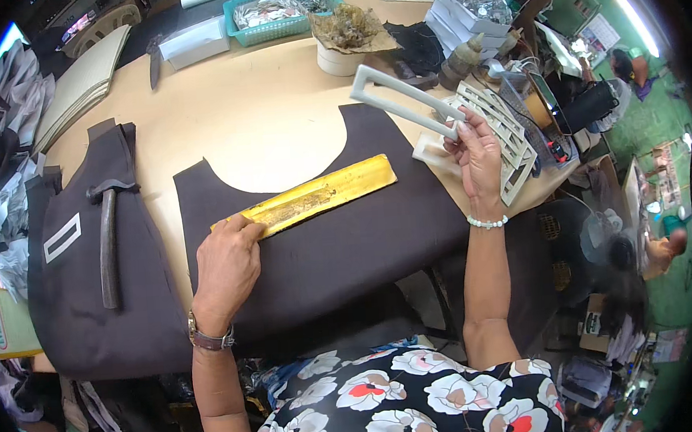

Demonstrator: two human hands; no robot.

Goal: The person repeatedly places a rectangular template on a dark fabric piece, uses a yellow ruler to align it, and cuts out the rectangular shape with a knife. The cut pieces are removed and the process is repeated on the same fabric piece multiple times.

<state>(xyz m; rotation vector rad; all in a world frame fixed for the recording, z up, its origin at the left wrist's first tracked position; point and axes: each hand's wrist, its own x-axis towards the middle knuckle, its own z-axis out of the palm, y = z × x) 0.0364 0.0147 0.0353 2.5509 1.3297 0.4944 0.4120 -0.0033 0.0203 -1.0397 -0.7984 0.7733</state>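
My left hand (226,272) grips the left end of a long yellow board (336,186) with a stained middle, lying on a dark cut fabric piece (380,246). My right hand (473,147) is closed on a white narrow rectangular frame (385,93), raised and tilted over the table's right side. Just beneath it are a pale translucent piece (432,154) and a stack of off-white slotted pieces (519,164). On the left, a hammer (107,241) and a white rectangular outline piece (62,237) lie on another dark fabric piece (97,330).
The tan table (193,90) holds cardboard sheets (80,82), a white box (193,44), a teal basket (234,27), a pot (341,60) topped with brown residue, bottles and white boxes (452,8). Crumpled fabric fills the left edge. Other people (661,250) work at far right.
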